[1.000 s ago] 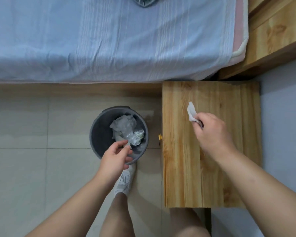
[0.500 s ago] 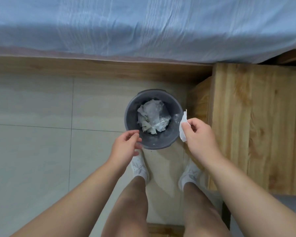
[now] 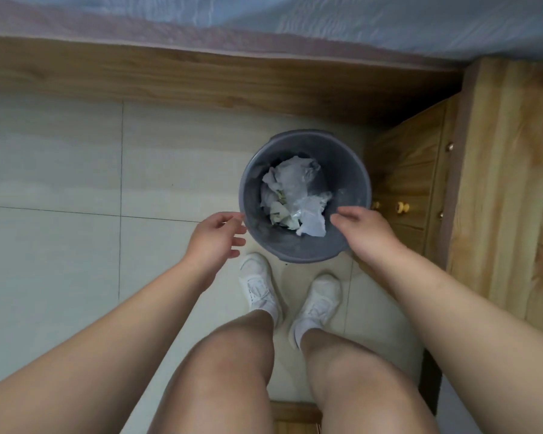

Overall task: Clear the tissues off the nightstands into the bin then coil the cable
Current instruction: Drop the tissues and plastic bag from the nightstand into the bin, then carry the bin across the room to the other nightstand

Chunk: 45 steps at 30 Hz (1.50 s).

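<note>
Bare knees and thighs fill the near edge of the view, forearms reaching forward on either side. Two white sneakers (image 3: 290,296) stand on the pale floor tiles (image 3: 60,245), toes just short of the grey bin (image 3: 348,170), which serves as the landmark here. Left hand (image 3: 215,238) hangs just beside the bin's near-left rim, fingers loosely spread and curled, empty, thumb tip close to the rim; contact cannot be judged. Right hand (image 3: 365,234) sits over the bin's near-right rim, back of the hand up, fingers relaxed and apart, nothing held in what shows; the palm side is hidden. Inside the bin: a heap of crumpled white tissues (image 3: 290,183) mixed with some clear plastic wrap, filling the middle of the bottom, with one flat white tissue (image 3: 312,225) lying at the near side of the heap, just left of the right hand's fingertips. Right of the bin, the wooden nightstand (image 3: 508,198), its drawer front with a small brass knob (image 3: 402,207) facing the bin; only part of its top shows. Beyond the bin, the wooden bed frame (image 3: 170,76) runs across the view, and above that the edge of a light blue bedsheet (image 3: 389,17). No cable in view.
</note>
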{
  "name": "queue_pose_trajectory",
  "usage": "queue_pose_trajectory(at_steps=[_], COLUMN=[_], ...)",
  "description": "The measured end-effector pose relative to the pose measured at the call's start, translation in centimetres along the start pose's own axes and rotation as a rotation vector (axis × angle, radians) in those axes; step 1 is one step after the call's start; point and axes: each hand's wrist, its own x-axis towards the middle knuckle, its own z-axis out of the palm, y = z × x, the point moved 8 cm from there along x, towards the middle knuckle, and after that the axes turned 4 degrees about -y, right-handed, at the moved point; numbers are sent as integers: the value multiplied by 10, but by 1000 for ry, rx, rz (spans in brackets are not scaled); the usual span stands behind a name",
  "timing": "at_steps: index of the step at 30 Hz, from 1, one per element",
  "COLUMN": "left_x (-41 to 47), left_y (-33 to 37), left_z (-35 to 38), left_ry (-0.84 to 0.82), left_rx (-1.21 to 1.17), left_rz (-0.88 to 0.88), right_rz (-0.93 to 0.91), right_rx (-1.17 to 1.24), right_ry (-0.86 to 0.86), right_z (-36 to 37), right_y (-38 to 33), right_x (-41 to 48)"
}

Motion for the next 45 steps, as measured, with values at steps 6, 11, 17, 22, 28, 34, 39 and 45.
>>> queue_pose_trajectory(at_steps=[6,11,17,22,28,34,39,45], left_x=[9,34,86,80,-51,-241,-364,-468], left_y=[8,18,0,-5,20,87,117,107], left_z=[-6,-4,22,29,-15,-81,-126,-168], left_ry=[45,115,-75,-120,-97,-5,84,174], left_rx=[33,107,41,8,-75,-157,-297,-477], left_rz=[17,75,9,-38,-54,-5,69,144], right_rz=[115,176,224,204,92,-89,-302,-531], right_rx=[254,358,333,367,157,-1,-136,-258], right_ry=[290,401,216,215,167,128,70,16], right_z=[-36,-35,-3,-3,-51,-105,-138,-138], right_y=[38,58,70,72,7,-113,-213,-275], right_x=[-19,-6,44,39,-76,-238,-356,-458])
